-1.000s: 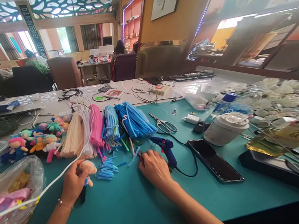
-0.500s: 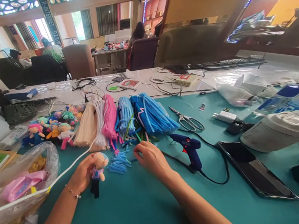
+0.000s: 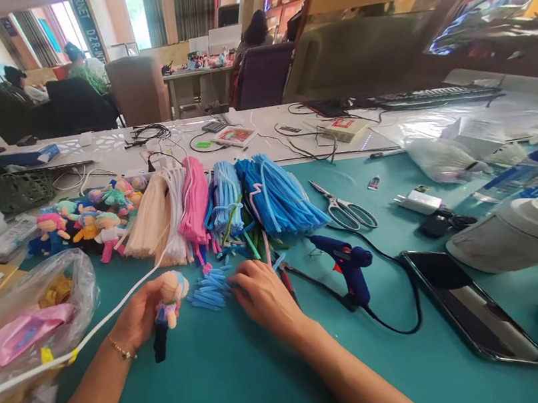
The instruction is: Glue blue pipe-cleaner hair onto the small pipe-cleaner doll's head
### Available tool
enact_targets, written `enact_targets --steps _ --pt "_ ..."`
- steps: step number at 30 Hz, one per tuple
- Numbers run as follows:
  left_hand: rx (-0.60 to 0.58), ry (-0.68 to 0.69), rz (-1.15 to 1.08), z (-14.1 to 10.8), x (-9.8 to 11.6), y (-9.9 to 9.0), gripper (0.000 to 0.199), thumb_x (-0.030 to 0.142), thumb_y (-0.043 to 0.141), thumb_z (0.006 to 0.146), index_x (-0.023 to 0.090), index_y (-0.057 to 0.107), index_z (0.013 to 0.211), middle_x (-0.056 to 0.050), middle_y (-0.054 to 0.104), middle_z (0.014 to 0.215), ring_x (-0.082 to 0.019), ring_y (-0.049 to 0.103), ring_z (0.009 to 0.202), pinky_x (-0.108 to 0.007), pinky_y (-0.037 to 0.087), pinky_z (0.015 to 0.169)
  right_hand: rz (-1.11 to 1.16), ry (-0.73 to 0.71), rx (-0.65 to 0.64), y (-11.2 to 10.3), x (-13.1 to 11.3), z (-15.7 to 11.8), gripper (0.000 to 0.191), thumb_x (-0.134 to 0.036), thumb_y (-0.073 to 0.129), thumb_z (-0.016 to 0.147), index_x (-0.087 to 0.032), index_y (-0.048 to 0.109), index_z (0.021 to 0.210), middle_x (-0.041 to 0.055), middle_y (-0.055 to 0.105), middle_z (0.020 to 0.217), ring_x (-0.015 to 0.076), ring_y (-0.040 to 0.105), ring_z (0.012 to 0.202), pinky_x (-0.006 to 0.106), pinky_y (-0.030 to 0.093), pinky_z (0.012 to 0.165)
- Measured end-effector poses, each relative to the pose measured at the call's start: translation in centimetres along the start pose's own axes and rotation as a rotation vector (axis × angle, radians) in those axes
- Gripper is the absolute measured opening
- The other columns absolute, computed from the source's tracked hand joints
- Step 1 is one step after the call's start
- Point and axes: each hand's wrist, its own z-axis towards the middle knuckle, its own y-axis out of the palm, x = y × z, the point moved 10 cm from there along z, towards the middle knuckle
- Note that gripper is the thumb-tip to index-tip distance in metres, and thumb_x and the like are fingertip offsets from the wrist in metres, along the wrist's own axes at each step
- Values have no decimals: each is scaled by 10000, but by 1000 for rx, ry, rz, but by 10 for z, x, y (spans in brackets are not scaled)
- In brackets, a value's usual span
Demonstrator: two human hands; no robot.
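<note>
My left hand (image 3: pixel 139 315) is closed around a small doll (image 3: pixel 168 304) made of fuzzy pipe cleaner. The doll has a peach head with a light blue band, a purple body and black legs hanging down. My right hand (image 3: pixel 262 290) is low over the mat, fingers loosely bent and apart, the fingertips at the right edge of a pile of short blue pipe cleaner pieces (image 3: pixel 209 291). Nothing shows in its grasp. Red-handled pliers (image 3: pixel 287 281) lie partly hidden beyond that hand. Bundles of pink pipe cleaners (image 3: pixel 193 203) and blue pipe cleaners (image 3: pixel 281 196) lie behind the pile.
A dark blue glue gun (image 3: pixel 349 263), scissors (image 3: pixel 345 209) and a phone (image 3: pixel 474 309) lie to the right. Finished dolls (image 3: pixel 85 222) crowd the back left, near a plastic bag (image 3: pixel 78 277). A white cable (image 3: pixel 131 296) crosses the left side. People sit at far desks.
My right hand has moved left to the edge of the blue pieces, uncovering the pliers. My left hand still holds the doll. The camera view has tilted down slightly.
</note>
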Motion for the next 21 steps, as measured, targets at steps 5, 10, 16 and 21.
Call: enact_targets --steps 5,10,16,21 --pt "13 -13 0 -2 -3 -1 222 274 587 772 93 693 846 -69 612 684 -144 552 540 -243 481 443 -12 17 -27 6 0 0 94 -142 638 849 -204 705 873 55 638 898 200 556 836 303 404 738" --pt "-9 -26 15 -2 -4 0 222 291 613 758 93 691 823 -59 592 650 -144 545 523 -249 478 440 -47 85 -12 5 8 2 149 -138 569 893 -190 677 804 57 626 837 195 545 799 298 393 732" --pt "-40 -27 23 -2 -5 3 255 319 635 739 99 679 861 -64 610 670 -143 545 512 -263 478 442 -93 191 36 0 28 1 204 -150 479 934 -173 678 891 82 644 844 215 554 799 315 384 724" --pt "-49 -31 37 -1 -6 3 271 341 644 722 98 670 841 -61 597 635 -147 556 503 -258 469 435 -88 166 56 -3 26 4 322 -118 448 924 -166 632 1184 123 675 1011 253 568 917 358 411 779"
